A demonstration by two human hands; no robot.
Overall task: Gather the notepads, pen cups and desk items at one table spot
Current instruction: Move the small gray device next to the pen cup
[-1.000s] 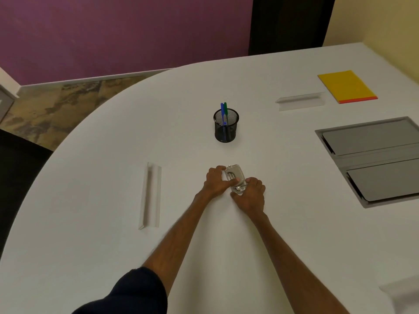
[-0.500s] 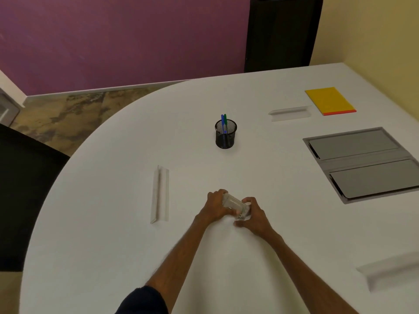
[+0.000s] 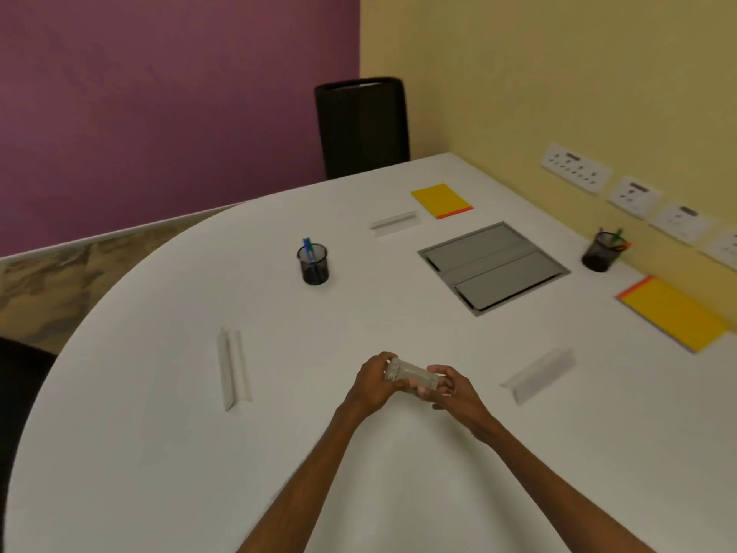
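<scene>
Hands, left (image 3: 373,383) and right (image 3: 452,393), both grasp clear holder (image 3: 408,375) (no legible writing).

A small clear desk item (image 3: 410,373) is held just above the white tabletop (image 3: 159,393), lying sideways. A black mesh pen cup (image 3: 313,264) stands upright mid-table with blue and green pens. A second pen cup (image 3: 600,251) stands by the wall. One yellow notepad (image 3: 442,200) lies flat at the far side, another yellow notepad (image 3: 674,312) at the right edge.

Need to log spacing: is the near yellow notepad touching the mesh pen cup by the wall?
Apart. The head view shows bare white table between yellow notepad and pen cup.
</scene>
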